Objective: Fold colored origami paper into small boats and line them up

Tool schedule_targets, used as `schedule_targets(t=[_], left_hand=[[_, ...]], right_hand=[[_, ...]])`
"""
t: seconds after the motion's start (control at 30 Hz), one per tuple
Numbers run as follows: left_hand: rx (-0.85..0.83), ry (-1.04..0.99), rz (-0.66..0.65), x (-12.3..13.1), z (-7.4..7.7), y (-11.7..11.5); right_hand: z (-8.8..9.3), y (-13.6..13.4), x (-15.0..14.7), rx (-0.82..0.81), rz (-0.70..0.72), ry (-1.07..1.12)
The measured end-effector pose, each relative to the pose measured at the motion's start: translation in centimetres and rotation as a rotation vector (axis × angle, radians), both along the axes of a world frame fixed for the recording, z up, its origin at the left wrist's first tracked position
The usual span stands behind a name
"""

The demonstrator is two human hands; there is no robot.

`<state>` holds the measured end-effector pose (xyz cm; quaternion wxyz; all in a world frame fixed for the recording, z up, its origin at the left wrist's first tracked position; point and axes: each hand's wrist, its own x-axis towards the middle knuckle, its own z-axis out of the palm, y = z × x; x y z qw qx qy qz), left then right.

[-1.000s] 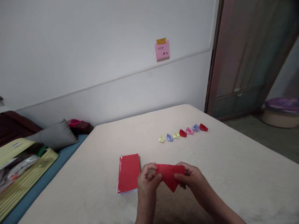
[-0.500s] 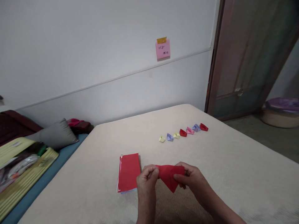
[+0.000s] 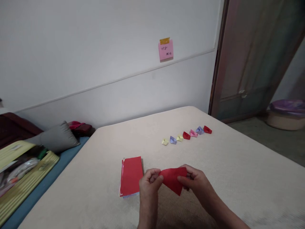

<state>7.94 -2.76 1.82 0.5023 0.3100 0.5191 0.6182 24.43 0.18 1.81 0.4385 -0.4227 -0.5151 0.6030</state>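
Note:
A red sheet of paper, folded into a downward-pointing triangle, is held just above the cream mattress. My left hand pinches its left corner and my right hand pinches its right edge; both are closed on it. A stack of paper sheets with a red one on top lies flat just left of my left hand. Farther back, a row of several small folded paper pieces in yellow, purple, red and pink lies on the mattress.
A grey pillow and a yellow mat with clutter lie at the left, below the mattress edge. A pink note is taped to the white wall. A door and a basket stand at the right.
The red paper has tilted slightly, its right corner drawn in under my right fingers. Both hands stay in nearly the same place.

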Motion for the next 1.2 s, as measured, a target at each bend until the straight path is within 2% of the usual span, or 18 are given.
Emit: schedule_targets(t=[0.4,0.63,0.87,1.1,1.2], left_hand=[[0.009,-0.069,0.025,0.8,0.2,-0.2],[-0.001,-0.08,0.033,1.1,0.4,-0.3],[0.006,-0.111,0.026,1.0,0.7,-0.3],[-0.01,-0.132,0.038,1.1,0.8,-0.3],[-0.02,-0.155,0.027,1.2,0.9,-0.3]], right_hand=[[0.4,-0.6,-0.4,-0.018,-0.073,0.156],[0.4,-0.7,-0.5,0.034,-0.142,0.118],[0.4,-0.9,-0.5,0.046,-0.109,0.164],[-0.1,-0.7,-0.4,0.095,-0.104,0.119],[-0.2,-0.8,-0.4,0.086,-0.137,0.114]])
